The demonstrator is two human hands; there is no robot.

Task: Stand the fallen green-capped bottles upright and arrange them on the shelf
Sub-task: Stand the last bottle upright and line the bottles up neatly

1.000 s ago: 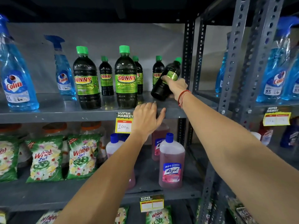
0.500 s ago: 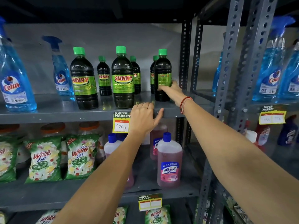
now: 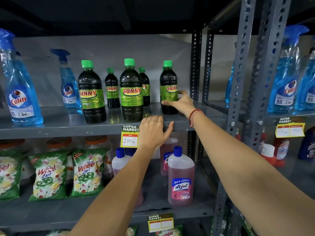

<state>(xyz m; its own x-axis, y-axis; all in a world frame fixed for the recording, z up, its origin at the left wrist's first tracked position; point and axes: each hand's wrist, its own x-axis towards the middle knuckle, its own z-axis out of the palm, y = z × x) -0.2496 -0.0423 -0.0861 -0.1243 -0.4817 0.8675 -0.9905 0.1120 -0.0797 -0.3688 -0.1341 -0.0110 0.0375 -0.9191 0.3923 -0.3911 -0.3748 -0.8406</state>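
1. On the upper shelf (image 3: 51,123), right end: my right hand (image 3: 182,103) wraps the lower body of a green-capped bottle (image 3: 168,86), fingers curled across its front, thumb up by the label. The bottle stands upright on the shelf, base down.
2. My left hand (image 3: 153,132) rests on the shelf's front lip, fingers loosely together, holding nothing, just beside the price tag (image 3: 129,138).
3. Step in hand, as I judge it: settling this bottle in line. Four more green-capped bottles stand upright to its left, two front (image 3: 92,92) (image 3: 131,91), two smaller-looking behind (image 3: 112,89) (image 3: 144,87). I see none lying down.
4. Next move calls for a gentle release without tipping it, perhaps a turn so the label faces out; the name is cut off at the right side.
5. Surface: grey painted metal, smooth, slightly glossy. A slotted upright post (image 3: 196,65) stands just right of the bottle.
6. Room: shop racking. Blue spray bottles (image 3: 22,99) at left, and more in the next bay. Green detergent packs (image 3: 49,176) and pink cleaner bottles (image 3: 181,178) below.
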